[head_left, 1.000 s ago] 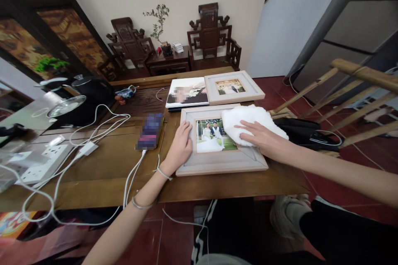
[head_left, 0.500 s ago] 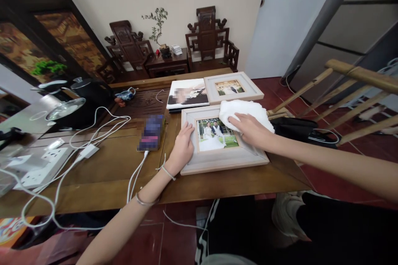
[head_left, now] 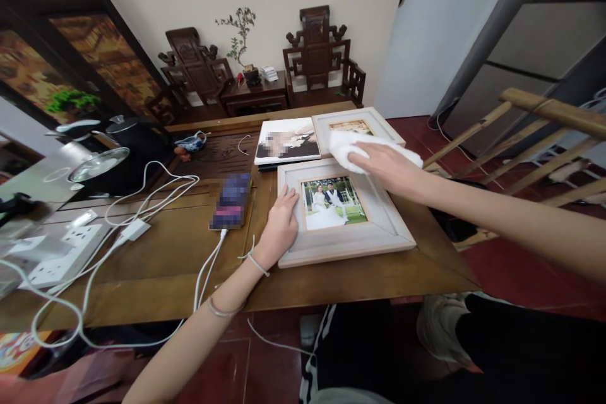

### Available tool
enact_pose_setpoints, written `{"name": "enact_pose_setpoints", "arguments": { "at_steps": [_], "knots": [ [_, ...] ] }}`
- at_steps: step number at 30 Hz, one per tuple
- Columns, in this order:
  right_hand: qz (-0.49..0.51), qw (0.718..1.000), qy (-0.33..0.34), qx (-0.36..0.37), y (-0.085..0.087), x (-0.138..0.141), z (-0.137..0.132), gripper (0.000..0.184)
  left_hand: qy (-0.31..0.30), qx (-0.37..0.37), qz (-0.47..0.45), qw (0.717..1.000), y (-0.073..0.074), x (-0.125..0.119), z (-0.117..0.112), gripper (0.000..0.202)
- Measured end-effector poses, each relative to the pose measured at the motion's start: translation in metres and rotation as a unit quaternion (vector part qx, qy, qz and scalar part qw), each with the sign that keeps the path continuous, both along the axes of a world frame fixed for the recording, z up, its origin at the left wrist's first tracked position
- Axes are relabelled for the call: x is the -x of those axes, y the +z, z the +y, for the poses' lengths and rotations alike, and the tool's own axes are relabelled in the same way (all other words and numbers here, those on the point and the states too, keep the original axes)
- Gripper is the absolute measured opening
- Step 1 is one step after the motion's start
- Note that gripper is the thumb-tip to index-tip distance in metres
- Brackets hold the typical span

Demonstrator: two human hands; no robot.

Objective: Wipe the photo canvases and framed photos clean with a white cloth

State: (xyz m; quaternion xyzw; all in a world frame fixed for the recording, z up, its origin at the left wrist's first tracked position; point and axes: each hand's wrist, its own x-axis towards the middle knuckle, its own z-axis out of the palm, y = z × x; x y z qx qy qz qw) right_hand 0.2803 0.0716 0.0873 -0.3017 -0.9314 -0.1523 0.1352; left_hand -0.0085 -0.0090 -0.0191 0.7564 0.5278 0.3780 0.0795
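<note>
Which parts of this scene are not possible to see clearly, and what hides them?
All in the head view:
- The photo in the far frame: mostly covered by the white cloth under the right hand.
- The phone screen: blurred.
- The print beside the far frame: partly blurred.
- The near frame, left edge: under the left hand.
- The black bag: behind the right forearm.

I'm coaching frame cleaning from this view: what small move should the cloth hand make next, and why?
Probably draw the white cloth back down over the near frame. The right hand has it at the far rail, overlapping the smaller frame, while the left hand steadies the left rail.
</note>
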Motion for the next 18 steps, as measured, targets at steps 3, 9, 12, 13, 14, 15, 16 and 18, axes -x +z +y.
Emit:
{"name": "enact_pose_setpoints", "arguments": {
  "at_steps": [3, 9, 12, 13, 14, 15, 16, 18],
  "knots": [
    [0.006, 0.996, 0.054, -0.068, 0.011, 0.026, 0.018, 0.039, -0.003, 0.003, -0.005, 1.000, 0.001, 0.000, 0.000, 0.051],
    [-0.048, 0.978, 0.169, -0.114, -0.009, 0.097, 0.031, 0.036, 0.004, 0.014, -0.017, 1.000, 0.010, -0.002, -0.002, 0.046],
    [-0.074, 0.979, 0.173, -0.077, -0.026, 0.118, 0.032, 0.033, -0.001, 0.015, -0.012, 1.000, 0.016, -0.004, -0.003, 0.043],
    [-0.079, 0.981, 0.168, -0.058, -0.031, 0.122, 0.032, 0.032, -0.006, 0.014, -0.011, 1.000, 0.017, -0.005, -0.003, 0.044],
    [-0.080, 0.983, 0.161, -0.037, -0.034, 0.124, 0.032, 0.032, -0.010, 0.014, -0.011, 1.000, 0.019, -0.006, -0.004, 0.045],
    [-0.073, 0.986, 0.151, -0.014, -0.038, 0.125, 0.032, 0.031, -0.013, 0.014, -0.013, 1.000, 0.020, -0.006, -0.004, 0.046],
    [-0.057, 0.988, 0.141, 0.010, -0.040, 0.125, 0.032, 0.031, -0.016, 0.015, -0.015, 1.000, 0.020, -0.007, -0.004, 0.048],
    [-0.018, 0.986, 0.149, 0.071, -0.043, 0.124, 0.034, 0.031, -0.019, 0.017, -0.017, 1.000, 0.021, -0.007, -0.005, 0.051]
  ]
}}
